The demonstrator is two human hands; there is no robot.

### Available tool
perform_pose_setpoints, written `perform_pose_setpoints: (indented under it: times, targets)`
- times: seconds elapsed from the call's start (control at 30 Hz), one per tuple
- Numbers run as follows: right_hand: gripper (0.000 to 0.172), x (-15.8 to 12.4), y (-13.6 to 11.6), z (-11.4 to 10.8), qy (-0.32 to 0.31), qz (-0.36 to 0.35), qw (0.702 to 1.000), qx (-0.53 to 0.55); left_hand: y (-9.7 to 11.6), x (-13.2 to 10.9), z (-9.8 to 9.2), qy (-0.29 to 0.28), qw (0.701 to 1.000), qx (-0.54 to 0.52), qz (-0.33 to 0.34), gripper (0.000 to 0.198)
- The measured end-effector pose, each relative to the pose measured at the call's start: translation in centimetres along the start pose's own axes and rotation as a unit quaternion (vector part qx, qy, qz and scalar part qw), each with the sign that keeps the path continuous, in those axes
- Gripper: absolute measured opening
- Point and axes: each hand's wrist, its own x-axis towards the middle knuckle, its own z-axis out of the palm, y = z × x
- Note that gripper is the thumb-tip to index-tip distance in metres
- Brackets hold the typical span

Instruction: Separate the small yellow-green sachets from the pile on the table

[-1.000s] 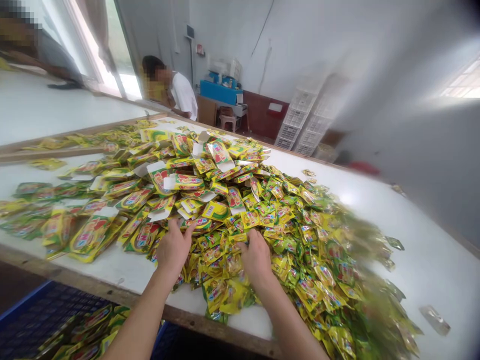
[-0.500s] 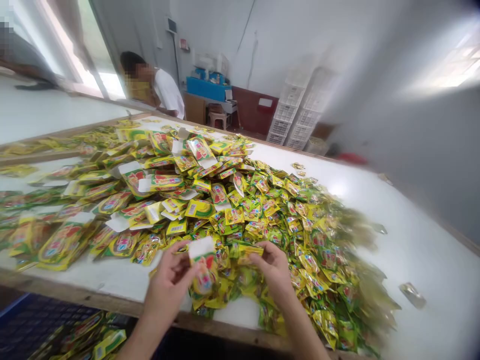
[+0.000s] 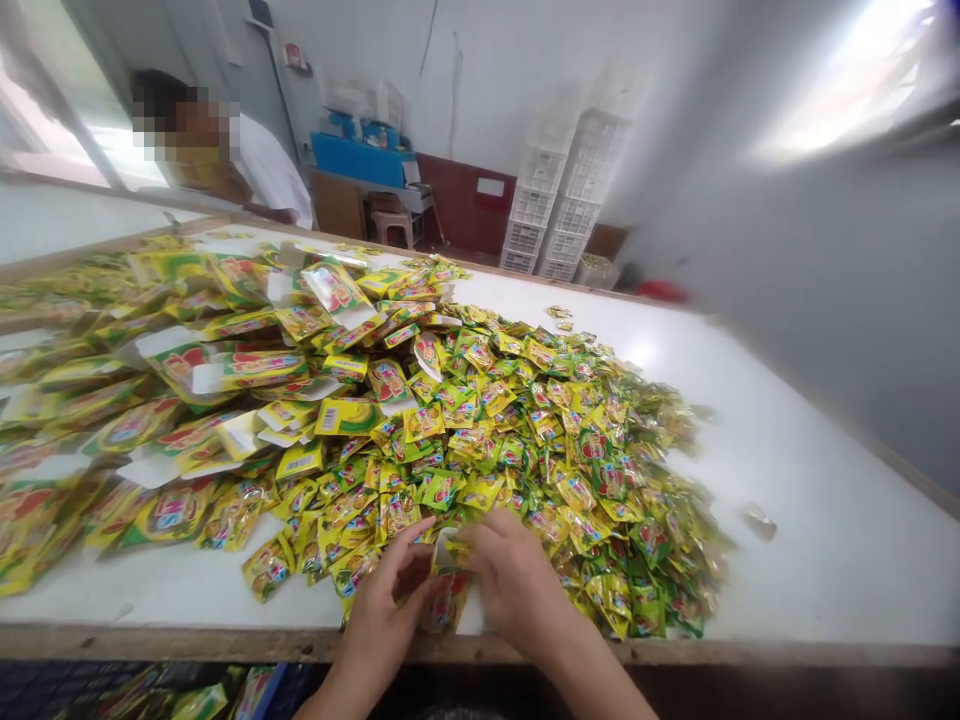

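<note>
The white bench [image 3: 795,470], its wooden edge [image 3: 712,652] at six o'clock, bears a heap of small packets [image 3: 540,430] from the middle towards four. Open-flapped cartons [image 3: 259,368] pile up at nine; a stray packet [image 3: 759,521] lies apart at four, a few loose ones [image 3: 559,314] at two.

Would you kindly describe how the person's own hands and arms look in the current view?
The left hand and right hand are both ungloved. No sleeve shows on the left forearm or right forearm, and no watch or bracelet is visible. The right hand is somewhat blurred, so small details there cannot be told.
</note>
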Motion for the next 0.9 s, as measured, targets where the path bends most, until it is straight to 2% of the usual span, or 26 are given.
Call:
perform_pose_setpoints:
  times: [0.13,0.27,0.4,0.53,0.63,0.7,0.8,0.9]
  targets:
    - [0.019,0.8,-1.6,-1.6,-0.066,-0.013,0.996,-0.060,-0.1,-0.5,0.1,-0.004,1.000,0.030,0.002,0.049]
    - [0.020,1.5,-2.8,-1.8,-0.105,-0.056,0.989,-0.083,-0.2,-0.9,0.5,0.008,0.999,0.054,0.008,0.043]
    - [0.030,1.8,-2.8,-1.6,-0.091,-0.055,0.994,-0.031,0.1,-1.1,1.0,0.028,0.999,-0.019,-0.012,0.029]
    - [0.043,1.4,-1.8,-1.1,-0.080,-0.043,0.995,0.041,0.1,-1.1,1.1,-0.004,0.999,-0.049,-0.019,0.027]
    - [0.036,1.0,-1.3,-0.3,-0.047,-0.023,0.999,0.001,-0.1,-1.0,0.9,-0.026,0.999,-0.033,-0.005,0.027]
    - [0.028,0.8,-1.2,-0.1,-0.047,-0.045,0.998,-0.024,-0.1,-1.0,0.7,-0.027,0.999,-0.029,0.001,0.026]
    - [0.027,0.8,-1.3,-0.6,-0.080,-0.079,0.994,0.007,0.2,-1.1,0.8,-0.021,0.999,-0.042,-0.006,0.024]
    - [0.031,0.7,-1.5,-1.1,-0.085,-0.049,0.994,0.050,0.7,-1.5,1.5,0.014,0.997,-0.070,-0.036,0.016]
